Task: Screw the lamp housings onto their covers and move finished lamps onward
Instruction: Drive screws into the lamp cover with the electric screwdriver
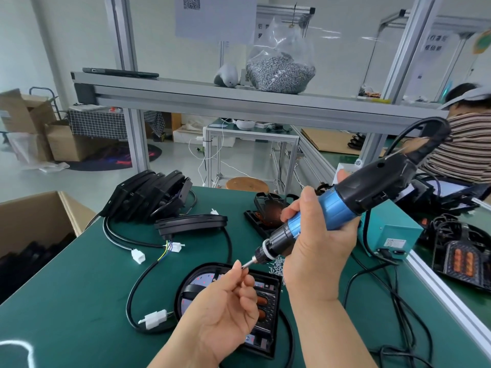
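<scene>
Lamp housing (pixel 267 325) lies flat on the near mat, directly under both hands. The left hand (pixel 223 312), nearer it, pinches what looks like a screw (pixel 242 266) at the bit tip, while the right hand (pixel 318 251) grips the screwdriver (pixel 337 205), which slants down-left.

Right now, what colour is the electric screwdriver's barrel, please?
The screwdriver's barrel is blue, clearest in the head view.

Green bench mat (pixel 66 322): bare surface lies open at the near left, between the cardboard box (pixel 47 216) and the looping black cable (pixel 130 296); a leaning stack of lamp housings (pixel 148 195) and one flat lamp (pixel 191 223) block the far left. The open lamp housing (pixel 265 338) fills the centre front, with the left hand (pixel 223 312) pinching a screw (pixel 243 266) and the right hand (pixel 318 256) gripping the electric screwdriver (pixel 332 205) above it; loose screws (pixel 277 265) lie just right; the blue power box (pixel 393 237) and its cords close the right side; an aluminium shelf (pixel 212 98) spans overhead.
</scene>
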Demonstrator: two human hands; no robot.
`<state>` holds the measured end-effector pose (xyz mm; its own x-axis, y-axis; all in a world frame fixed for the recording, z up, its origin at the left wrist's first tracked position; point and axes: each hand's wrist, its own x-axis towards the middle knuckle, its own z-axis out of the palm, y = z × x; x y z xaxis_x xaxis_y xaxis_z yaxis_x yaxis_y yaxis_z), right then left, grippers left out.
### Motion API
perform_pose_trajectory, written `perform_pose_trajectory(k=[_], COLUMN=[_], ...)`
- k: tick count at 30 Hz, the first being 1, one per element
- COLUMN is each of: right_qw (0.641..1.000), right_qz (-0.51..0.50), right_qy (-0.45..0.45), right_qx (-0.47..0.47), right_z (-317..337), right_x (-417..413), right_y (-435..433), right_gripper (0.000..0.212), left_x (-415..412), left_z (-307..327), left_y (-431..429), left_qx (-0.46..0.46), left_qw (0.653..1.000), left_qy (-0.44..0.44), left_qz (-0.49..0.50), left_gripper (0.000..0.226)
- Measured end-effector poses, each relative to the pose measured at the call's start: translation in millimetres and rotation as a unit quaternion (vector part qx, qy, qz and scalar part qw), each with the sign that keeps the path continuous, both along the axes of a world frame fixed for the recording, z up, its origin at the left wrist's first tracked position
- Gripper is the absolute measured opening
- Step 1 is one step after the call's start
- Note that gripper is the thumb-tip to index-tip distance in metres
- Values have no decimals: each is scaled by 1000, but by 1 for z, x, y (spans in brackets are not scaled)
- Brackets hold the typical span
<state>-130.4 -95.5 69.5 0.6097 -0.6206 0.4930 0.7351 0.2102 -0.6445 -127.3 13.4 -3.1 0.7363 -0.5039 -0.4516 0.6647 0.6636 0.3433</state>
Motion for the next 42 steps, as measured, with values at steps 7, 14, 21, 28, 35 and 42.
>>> perform_pose_trajectory(k=[7,14,21,28,35,42], right_qw=[1000,1000,999,999,996,989], right_qz=[-12,-15,-25,-10,-8,-4], right_qy=[3,-1,33,42,55,79], right_qx=[-24,7,-7,-23,-72,-126], right_z=[3,5,-4,-13,-23,-38], right_x=[-4,-1,4,4,-3,-7], right_y=[3,-12,-9,-9,-2,4], right_gripper=[36,41,28,33,27,24], left_x=[-4,26,80,86,85,83], left_z=[-1,-5,-23,-25,-24,-24], left_y=[-2,37,52,74,83,82], left_qx=[-1,661,678,675,711,713], left_qw=[999,607,480,584,560,564], left_qy=[-37,-423,-528,-446,-424,-416], left_qz=[17,127,-177,-69,-34,-33], left_gripper=[26,42,30,19,23,24])
